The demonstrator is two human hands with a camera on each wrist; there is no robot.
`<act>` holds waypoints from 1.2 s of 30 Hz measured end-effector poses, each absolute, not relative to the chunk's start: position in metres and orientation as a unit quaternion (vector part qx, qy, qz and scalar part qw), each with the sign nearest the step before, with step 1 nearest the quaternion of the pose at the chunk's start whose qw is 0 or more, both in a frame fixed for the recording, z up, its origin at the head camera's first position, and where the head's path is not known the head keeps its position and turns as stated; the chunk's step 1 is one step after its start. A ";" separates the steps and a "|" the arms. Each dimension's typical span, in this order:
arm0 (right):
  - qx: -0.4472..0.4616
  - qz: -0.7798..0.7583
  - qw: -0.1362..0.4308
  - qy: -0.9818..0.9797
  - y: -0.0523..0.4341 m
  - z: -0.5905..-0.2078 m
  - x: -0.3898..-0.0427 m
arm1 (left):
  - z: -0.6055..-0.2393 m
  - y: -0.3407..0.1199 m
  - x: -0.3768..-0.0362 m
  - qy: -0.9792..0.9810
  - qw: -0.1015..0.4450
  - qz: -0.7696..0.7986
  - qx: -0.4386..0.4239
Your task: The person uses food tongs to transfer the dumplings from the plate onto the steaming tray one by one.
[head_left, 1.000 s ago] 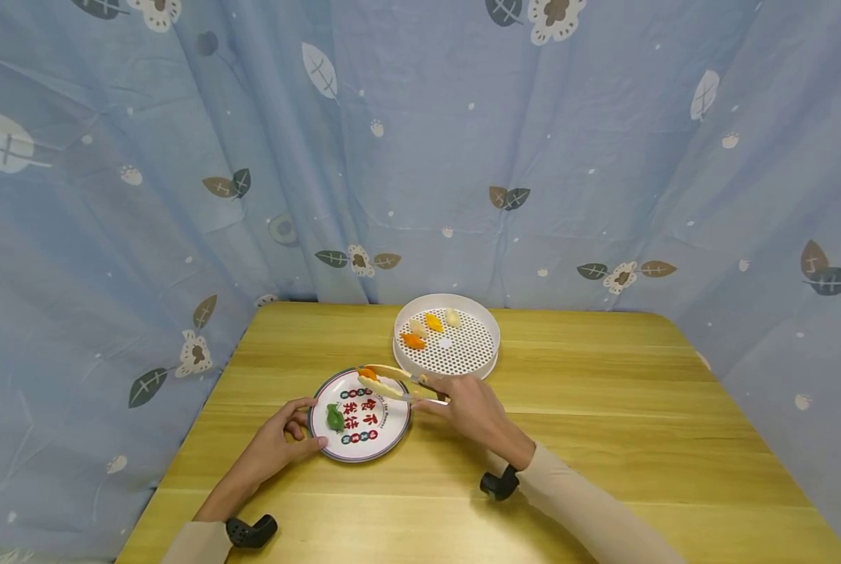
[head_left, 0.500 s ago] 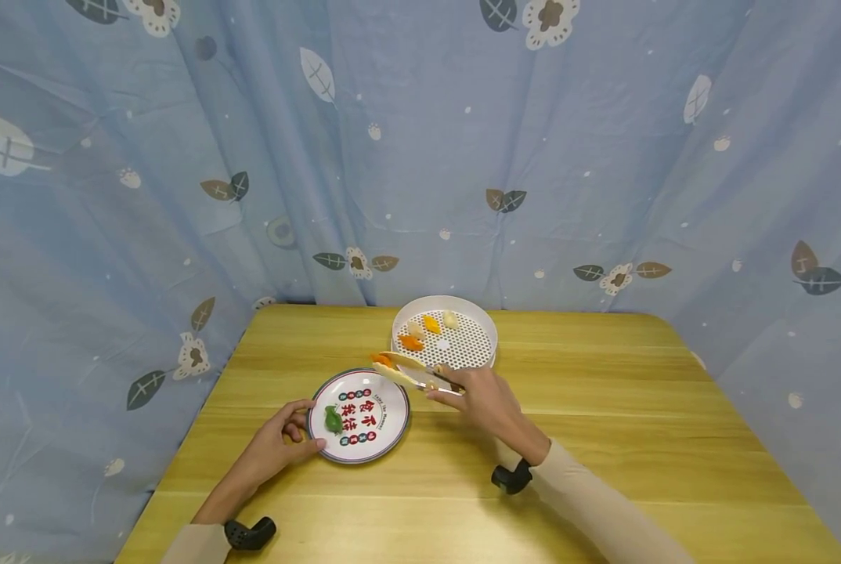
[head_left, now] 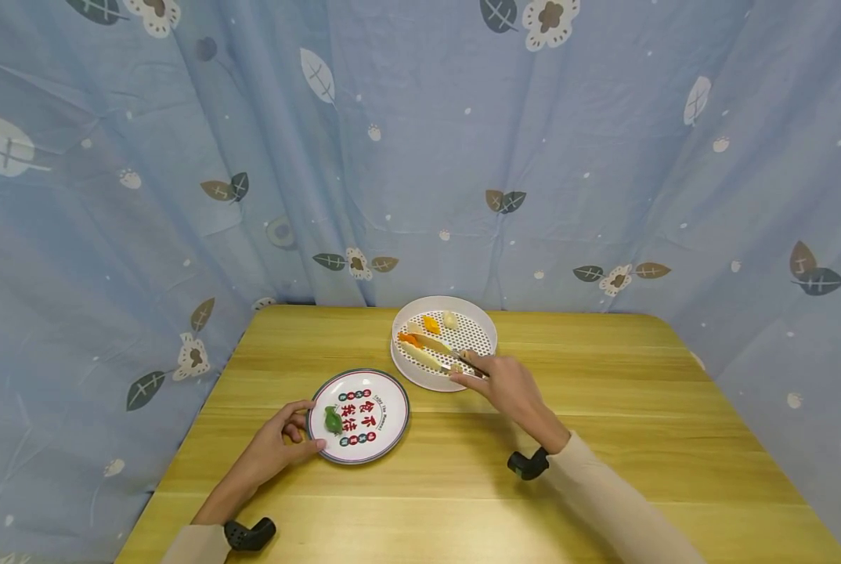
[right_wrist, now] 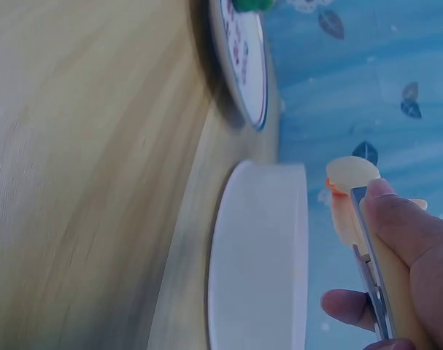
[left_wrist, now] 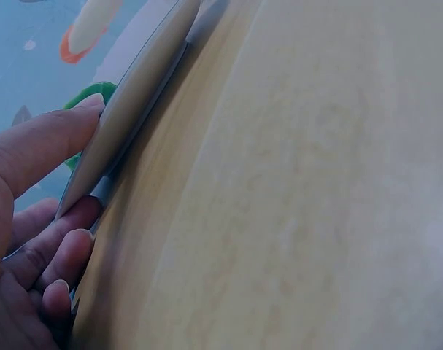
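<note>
My left hand grips the left rim of a round white plate with red lettering, thumb on top and fingers at the edge. A small green dumpling-shaped piece lies on the plate. My right hand holds food tongs with pale tips over a white perforated steamer tray. Orange shows at the tips; whether it is the carried piece or the one lying there is hard to tell. A yellow piece and a cream piece lie behind the tongs, with a pale one partly hidden.
A wooden table carries everything. Behind it hangs a blue curtain with leaf and flower prints. The tray has a raised wall and stands behind and right of the plate, near the table's back edge.
My right hand has carried the tongs, with an orange piece between the tips, from above the plate rightward and back to over the tray. The left hand stays at the plate.
</note>
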State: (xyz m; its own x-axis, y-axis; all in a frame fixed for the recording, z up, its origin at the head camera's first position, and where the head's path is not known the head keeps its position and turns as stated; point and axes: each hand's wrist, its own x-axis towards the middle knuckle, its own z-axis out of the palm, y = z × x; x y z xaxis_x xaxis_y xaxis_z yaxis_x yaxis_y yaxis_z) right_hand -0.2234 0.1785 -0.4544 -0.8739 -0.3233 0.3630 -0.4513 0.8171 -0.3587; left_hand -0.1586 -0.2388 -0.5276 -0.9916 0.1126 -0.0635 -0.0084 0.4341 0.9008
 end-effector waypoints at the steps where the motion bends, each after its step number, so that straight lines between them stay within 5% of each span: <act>1: 0.202 0.222 0.144 -0.943 0.181 -0.455 -0.225 | -0.528 -0.239 -0.158 0.845 0.058 0.531 0.031; 36: 0.145 0.145 0.077 -0.976 0.203 -0.462 -0.262 | -0.527 -0.241 -0.159 0.843 0.055 0.534 0.039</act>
State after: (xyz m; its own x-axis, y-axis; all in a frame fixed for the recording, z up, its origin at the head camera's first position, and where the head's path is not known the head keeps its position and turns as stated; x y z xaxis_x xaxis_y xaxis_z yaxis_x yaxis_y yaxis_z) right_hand -0.2618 0.2031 -0.4624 -0.9463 -0.2597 0.1925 -0.3045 0.9161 -0.2609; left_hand -0.1593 -0.2406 -0.5271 -0.9909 0.1242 -0.0524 0.0058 0.4272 0.9042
